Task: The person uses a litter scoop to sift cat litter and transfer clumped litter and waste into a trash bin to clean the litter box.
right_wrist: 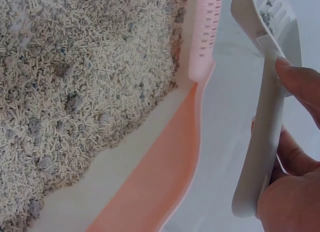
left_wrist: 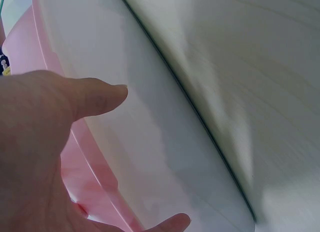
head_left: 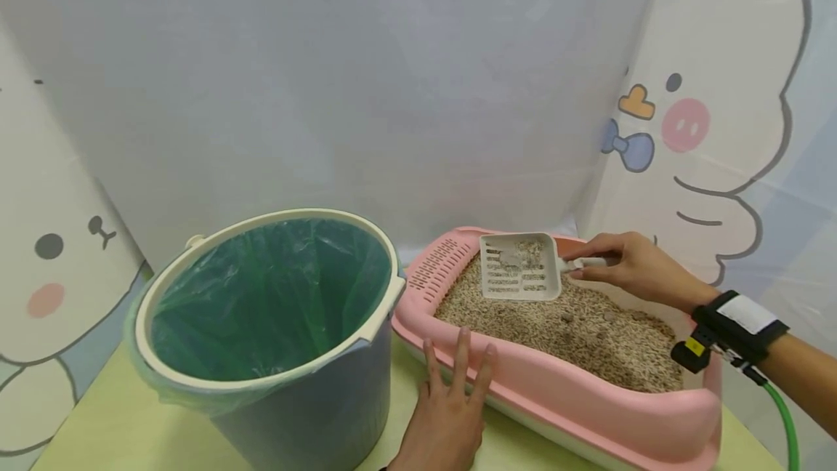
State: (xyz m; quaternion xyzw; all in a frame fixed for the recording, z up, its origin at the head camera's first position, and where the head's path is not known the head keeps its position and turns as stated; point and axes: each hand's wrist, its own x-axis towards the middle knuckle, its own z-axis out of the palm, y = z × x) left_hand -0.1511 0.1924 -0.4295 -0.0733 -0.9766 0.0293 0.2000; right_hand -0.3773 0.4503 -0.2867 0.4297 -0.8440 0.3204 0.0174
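Observation:
A white slotted litter scoop (head_left: 521, 267) is held over the litter box by my right hand (head_left: 617, 265), whose fingers and thumb grip its handle (right_wrist: 262, 137). Some litter and a greyish clump (head_left: 516, 260) lie in the scoop. Below it, pellet litter (head_left: 556, 329) with darker clumps fills the pink-rimmed litter box (head_left: 588, 376). My left hand (head_left: 447, 413) rests with spread, straight fingers against the box's near rim; in the left wrist view its thumb (left_wrist: 100, 96) lies along the pale side of the box.
Left of the box stands a grey-blue bucket (head_left: 314, 413) lined with a green plastic bag (head_left: 261, 296). Both are on a yellow-green tabletop (head_left: 176, 435). Behind hangs a pale sheet (head_left: 366, 93) with cartoon animals. A green cable (head_left: 785, 413) trails from the right wrist.

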